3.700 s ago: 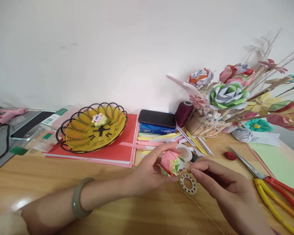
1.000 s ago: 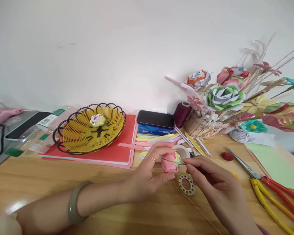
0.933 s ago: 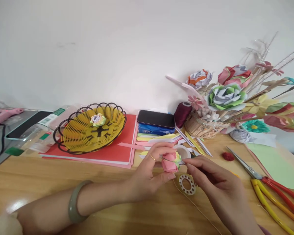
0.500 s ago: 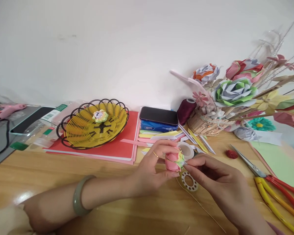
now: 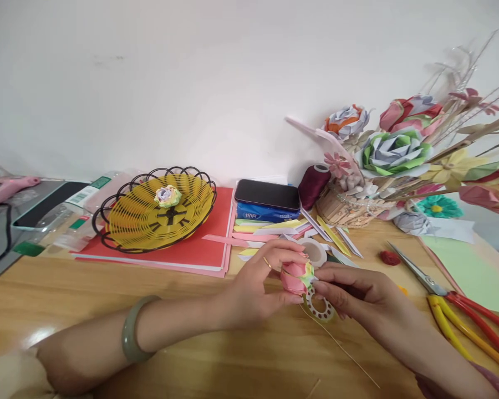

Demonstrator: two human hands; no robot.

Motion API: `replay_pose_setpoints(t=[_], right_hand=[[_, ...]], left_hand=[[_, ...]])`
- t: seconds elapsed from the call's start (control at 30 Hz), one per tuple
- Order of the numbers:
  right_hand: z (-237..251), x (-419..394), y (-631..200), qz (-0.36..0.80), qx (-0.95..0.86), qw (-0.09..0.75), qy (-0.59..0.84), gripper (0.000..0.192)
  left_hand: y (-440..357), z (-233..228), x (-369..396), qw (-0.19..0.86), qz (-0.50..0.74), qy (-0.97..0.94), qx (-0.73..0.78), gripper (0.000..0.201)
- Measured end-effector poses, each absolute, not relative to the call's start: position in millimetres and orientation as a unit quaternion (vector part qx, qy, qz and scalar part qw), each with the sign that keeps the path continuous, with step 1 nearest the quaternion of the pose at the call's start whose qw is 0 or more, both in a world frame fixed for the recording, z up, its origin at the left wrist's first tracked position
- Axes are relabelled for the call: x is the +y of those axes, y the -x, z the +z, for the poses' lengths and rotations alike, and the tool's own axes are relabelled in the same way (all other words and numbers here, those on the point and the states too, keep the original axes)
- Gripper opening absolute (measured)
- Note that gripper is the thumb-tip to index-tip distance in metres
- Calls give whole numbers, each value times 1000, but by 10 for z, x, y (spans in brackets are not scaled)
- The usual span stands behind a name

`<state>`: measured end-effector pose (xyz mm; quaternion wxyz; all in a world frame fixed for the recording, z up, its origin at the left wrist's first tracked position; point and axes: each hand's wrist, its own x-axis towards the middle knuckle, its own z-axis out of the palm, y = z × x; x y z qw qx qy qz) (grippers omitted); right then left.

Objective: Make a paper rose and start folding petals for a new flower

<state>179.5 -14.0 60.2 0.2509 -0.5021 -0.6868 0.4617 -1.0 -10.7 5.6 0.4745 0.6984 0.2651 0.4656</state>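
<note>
My left hand [image 5: 255, 285] grips a small folded paper flower [image 5: 296, 276], pink with yellow-green tips, just above the wooden table [image 5: 108, 310]. My right hand [image 5: 360, 296] pinches the flower's right edge with thumb and forefinger. Under both hands lies a flat white ring with holes [image 5: 321, 306]. A thin wire [image 5: 345, 352] runs from it toward the front right. A roll of white tape [image 5: 315, 250] sits just behind the flower.
A yellow wire basket [image 5: 156, 213] holding a small paper flower stands on red card at the left. Behind are a phone on a tissue pack [image 5: 268, 202], paper strips, a thread spool [image 5: 313, 185] and a paper bouquet [image 5: 393, 155]. Scissors [image 5: 453, 307] lie at right.
The flower has been turned in my left hand and lowered slightly. My right hand's fingers have closed in on its right edge. The view shifted a little.
</note>
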Motion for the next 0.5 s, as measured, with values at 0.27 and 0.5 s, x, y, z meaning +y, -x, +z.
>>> replay_pose_setpoints(t=[0.27, 0.5], right_hand=[[541, -148, -1803, 474, -642, 270, 539, 27], [536, -159, -1785, 504, -607, 272, 551, 21]], left_hand=[[-3, 53, -113, 490, 468, -686, 265, 41], [-3, 59, -122, 503, 465, -681, 258, 39]])
